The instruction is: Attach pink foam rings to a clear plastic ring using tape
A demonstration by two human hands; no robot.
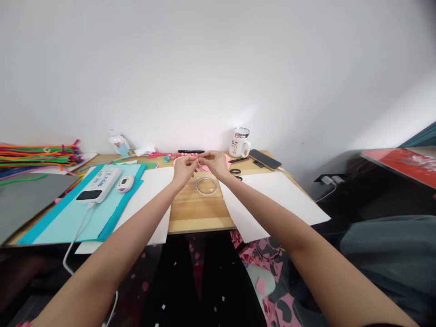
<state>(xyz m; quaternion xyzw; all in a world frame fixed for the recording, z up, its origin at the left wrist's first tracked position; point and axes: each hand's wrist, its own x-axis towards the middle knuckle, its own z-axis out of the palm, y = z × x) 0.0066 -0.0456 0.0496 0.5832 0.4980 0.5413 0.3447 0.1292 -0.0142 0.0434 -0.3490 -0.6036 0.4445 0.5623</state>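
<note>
The left hand (184, 169) and right hand (215, 163) meet at the far middle of the worktop (197, 213), fingertips of both pinched shut on a small pink piece (196, 157) too tiny to make out, just above a pink paper shape (205, 168). A clear ring (206, 185) lies just before them between white sheets (272, 200); a white mug (239, 144) and phone (265, 159) sit to the right

A: Was it bright?
B: Evenly so. A soft glow lay on the wall (218, 68) behind the mug (238, 146), whose rim glared.
A: Any flaws?
B: Under the counter (200, 213) it was dark, the top right corner dimmed, and the wide lens stretched everything near the edges.
</note>
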